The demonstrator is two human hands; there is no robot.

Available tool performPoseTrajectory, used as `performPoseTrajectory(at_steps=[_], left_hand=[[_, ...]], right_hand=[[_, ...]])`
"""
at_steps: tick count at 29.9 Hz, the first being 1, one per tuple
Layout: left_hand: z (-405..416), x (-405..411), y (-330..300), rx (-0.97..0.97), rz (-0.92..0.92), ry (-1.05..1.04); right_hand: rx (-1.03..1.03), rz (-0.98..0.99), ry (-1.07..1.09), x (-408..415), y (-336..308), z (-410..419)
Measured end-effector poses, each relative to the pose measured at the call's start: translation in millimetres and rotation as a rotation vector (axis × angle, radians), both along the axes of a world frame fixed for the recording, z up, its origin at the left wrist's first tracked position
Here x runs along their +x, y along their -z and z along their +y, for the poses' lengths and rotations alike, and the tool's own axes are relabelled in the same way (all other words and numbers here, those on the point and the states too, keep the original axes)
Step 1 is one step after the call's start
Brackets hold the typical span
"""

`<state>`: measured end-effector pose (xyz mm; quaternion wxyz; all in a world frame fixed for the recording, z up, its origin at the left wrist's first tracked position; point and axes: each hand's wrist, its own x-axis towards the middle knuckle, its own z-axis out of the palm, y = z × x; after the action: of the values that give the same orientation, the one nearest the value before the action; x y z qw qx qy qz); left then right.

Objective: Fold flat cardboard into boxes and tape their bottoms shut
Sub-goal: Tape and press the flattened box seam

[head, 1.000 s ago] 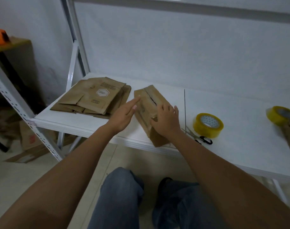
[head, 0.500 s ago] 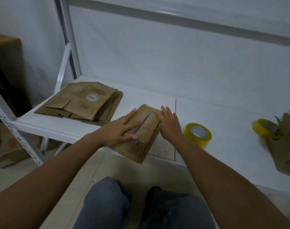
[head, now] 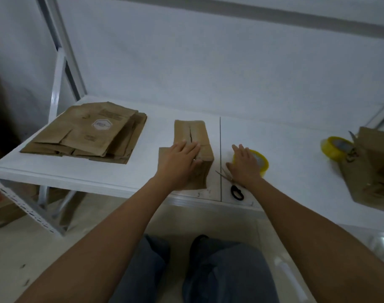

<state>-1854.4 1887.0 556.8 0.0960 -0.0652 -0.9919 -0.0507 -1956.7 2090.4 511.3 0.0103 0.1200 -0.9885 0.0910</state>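
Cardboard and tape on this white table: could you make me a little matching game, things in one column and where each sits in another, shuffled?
Things:
1. folded box
2. flat cardboard stack
3. scissors
4. tape roll

Places:
A. under the right hand
B. far left of the table
C. under the left hand
D. near the table's front edge, beside the right wrist

Pairs: 1-C, 2-B, 3-D, 4-A

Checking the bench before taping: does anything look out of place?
Nothing is damaged or spilled. The scissors lie with their handles at the table front edge, close under the right hand reaching onto the tape roll.
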Motion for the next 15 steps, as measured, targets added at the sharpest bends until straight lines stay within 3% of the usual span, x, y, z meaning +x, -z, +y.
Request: performPoseTrajectory(at_steps=[6,12,15], left_hand=[[1.4,-19.1,1.2,-0.058,0.015,0.042],[-2.4,-21.7,2.2,-0.125,0.019,0.066],[9.3,-9.4,-5.8,0.075,0.131,0.103]], right_hand=[[-0.063,-0.137,0.045,-7.6,20.1,36.0],[-0.230,0.045,-0.089,-0.2,0.3,39.5],[-0.441,0.068,-0.193,25.6,-36.2,39.2]])
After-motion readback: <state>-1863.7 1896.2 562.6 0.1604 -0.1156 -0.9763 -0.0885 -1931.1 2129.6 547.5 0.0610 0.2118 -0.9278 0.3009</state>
